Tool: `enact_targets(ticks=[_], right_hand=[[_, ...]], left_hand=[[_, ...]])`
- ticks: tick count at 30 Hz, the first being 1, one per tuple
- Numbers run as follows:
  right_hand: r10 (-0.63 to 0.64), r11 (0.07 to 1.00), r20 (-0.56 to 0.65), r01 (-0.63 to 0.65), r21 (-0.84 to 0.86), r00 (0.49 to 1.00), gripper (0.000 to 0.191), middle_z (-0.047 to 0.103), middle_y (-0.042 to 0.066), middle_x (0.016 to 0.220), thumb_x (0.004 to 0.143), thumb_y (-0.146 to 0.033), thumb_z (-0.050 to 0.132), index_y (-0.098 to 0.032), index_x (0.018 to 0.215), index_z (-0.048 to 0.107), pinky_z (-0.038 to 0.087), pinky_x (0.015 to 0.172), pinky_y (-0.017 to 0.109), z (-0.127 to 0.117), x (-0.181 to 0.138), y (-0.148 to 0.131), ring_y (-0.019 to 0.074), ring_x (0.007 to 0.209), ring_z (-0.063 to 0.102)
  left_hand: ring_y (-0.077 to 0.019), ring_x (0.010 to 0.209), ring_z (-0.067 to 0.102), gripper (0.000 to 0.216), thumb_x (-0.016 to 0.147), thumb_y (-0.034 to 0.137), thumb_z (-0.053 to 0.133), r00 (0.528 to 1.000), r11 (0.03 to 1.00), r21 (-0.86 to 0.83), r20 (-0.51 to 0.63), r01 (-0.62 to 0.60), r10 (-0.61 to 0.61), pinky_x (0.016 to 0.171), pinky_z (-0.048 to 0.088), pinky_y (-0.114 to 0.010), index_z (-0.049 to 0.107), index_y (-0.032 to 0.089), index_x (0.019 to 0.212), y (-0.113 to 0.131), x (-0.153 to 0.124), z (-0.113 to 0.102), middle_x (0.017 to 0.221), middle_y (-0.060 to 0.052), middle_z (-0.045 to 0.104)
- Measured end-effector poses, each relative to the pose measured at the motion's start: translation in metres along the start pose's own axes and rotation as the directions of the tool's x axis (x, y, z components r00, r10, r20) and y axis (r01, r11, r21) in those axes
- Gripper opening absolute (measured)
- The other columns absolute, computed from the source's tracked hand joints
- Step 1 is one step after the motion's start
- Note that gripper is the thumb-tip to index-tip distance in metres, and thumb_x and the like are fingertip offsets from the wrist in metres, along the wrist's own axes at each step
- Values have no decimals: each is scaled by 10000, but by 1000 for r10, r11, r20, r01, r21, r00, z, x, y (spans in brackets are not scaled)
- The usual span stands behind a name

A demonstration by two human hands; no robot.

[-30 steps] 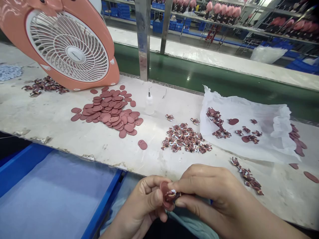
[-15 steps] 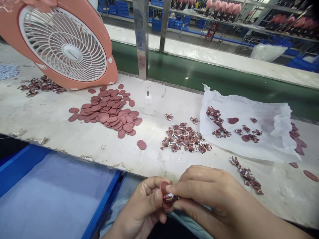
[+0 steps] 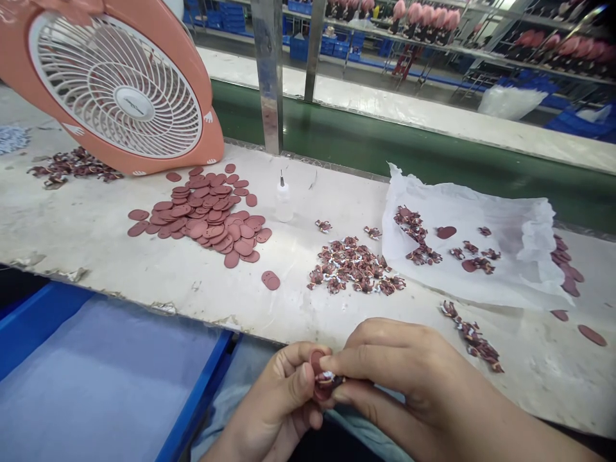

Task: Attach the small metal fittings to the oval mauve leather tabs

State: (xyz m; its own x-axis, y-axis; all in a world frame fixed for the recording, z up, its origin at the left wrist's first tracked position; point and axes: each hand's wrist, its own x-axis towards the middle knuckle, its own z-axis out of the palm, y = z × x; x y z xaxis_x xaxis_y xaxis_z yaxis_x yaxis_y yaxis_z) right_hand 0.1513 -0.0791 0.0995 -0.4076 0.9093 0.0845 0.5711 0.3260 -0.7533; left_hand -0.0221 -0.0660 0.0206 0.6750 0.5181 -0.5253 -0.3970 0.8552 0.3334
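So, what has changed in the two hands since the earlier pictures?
The right hand shifted slightly toward the left hand, bringing the small brown-and-white figure closer to the flat reddish-brown oval piece. Nothing was newly grasped or released. The left hand's hold stayed.

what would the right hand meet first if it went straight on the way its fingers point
Probably the reddish-brown oval disc held in the left hand. The small figure in the right hand seems already against it, though depth there is unclear.
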Motion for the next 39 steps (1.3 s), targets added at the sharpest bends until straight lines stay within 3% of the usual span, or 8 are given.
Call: enact_targets(ticks=[12, 22, 30, 36, 39], right_hand=[[93, 994, 59, -96, 56, 994, 100, 618, -10, 789, 885, -153, 571, -188, 854, 660, 450, 645, 135, -3, -1, -4, 60, 712, 573], [84, 992, 66, -90, 92, 994, 97, 613, -19, 796, 859, -102, 594, -171, 837, 658, 416, 630, 116, -1, 6, -7, 38, 716, 557], [39, 997, 72, -44, 67, 997, 169, 630, -19, 850, 862, -103, 590, -205, 973, 668, 445, 703, 122, -3, 8, -13, 50, 775, 575], [-1, 999, -76, 5, 50, 997, 421, 611, -29, 892, 758, -167, 746, -226, 1143, 586, 457, 706, 109, -4, 5, -13, 43, 785, 570], [15, 994, -114, -3, 108, 993, 331, 604, -31, 851, 798, -161, 702, -232, 1107, 604, 465, 670, 111, 5, 3, -7, 36, 733, 561]], left_hand=[[-48, 580, 550, 299, 620, 356, 837, 1000, 1000, -21, 3, 7, -7, 502, 421, -121, 702, 157, 797, -1, 0, -3, 664, 4, 592], [-47, 584, 574, 269, 613, 332, 843, 1000, 999, -54, 23, 8, -7, 519, 462, -104, 703, 167, 774, 1, -2, -7, 687, 1, 619], [-52, 594, 563, 269, 654, 359, 813, 996, 999, -40, 81, -31, 35, 484, 470, -112, 697, 172, 807, 2, -5, -13, 698, 8, 606], [-64, 644, 589, 204, 743, 331, 751, 981, 995, -89, 187, -36, 52, 522, 477, -112, 696, 185, 873, 5, -4, -19, 731, -4, 602], [-63, 642, 586, 237, 722, 351, 764, 982, 995, -88, 181, -38, 54, 524, 488, -119, 692, 189, 879, 7, -5, -23, 746, -2, 600]])
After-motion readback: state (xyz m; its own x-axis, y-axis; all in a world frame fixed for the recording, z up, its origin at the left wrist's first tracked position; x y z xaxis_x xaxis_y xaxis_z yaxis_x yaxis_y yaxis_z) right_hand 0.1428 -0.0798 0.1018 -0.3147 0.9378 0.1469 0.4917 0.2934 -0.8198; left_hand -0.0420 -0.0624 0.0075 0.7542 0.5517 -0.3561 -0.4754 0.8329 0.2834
